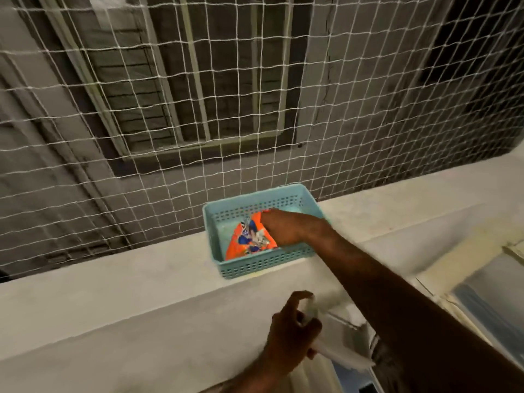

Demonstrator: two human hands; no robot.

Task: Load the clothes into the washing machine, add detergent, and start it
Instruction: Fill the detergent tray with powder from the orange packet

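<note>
An orange and blue detergent packet (248, 241) lies inside a light blue perforated basket (255, 266) on a white ledge. My right hand (283, 229) reaches into the basket and rests on the packet, fingers closed over its right side. Lower down, my left hand (295, 321) grips a white part (340, 344) at the corner of the washing machine (467, 302), which looks like its raised lid or a drawer; blur hides which. The machine's top shows at the lower right. No clothes are visible.
The white ledge (127, 293) runs from lower left to upper right. A white rope net (198, 123) rises behind it, with a neighbouring building's wall and barred window beyond. The basket's front overhangs the ledge edge slightly.
</note>
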